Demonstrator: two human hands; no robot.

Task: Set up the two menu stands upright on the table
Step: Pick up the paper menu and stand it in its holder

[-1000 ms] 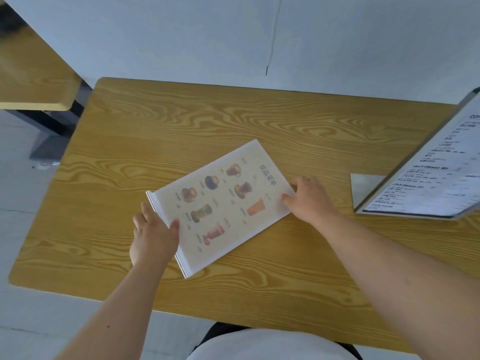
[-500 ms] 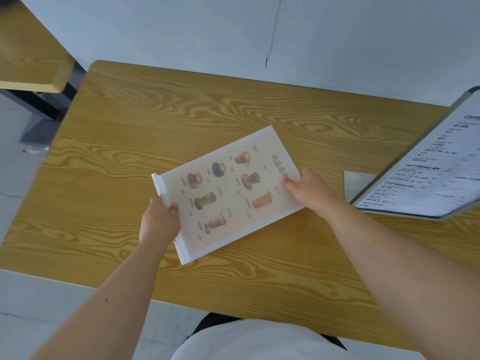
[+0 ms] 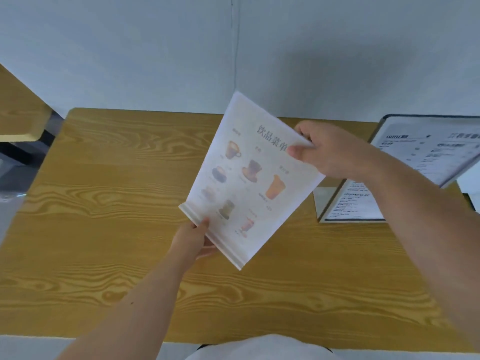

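A clear drinks menu stand (image 3: 249,178) with pictures of cups and glasses is in the air above the wooden table (image 3: 104,203), tilted with its base strip at the lower left. My left hand (image 3: 196,239) grips that base edge. My right hand (image 3: 330,152) pinches the top right corner of the sheet. A second menu stand (image 3: 426,154), dark-framed with printed text, stands upright at the table's right side, partly behind my right forearm.
A grey wall (image 3: 155,53) runs right behind the table's far edge. Another wooden table (image 3: 18,115) shows at the far left, with floor between the two. The near table edge lies just in front of my body.
The drinks menu stand has come up off the table and turned from lying nearly flat to steeply tilted. Both hands rose with it, and my view shifted up toward the wall.
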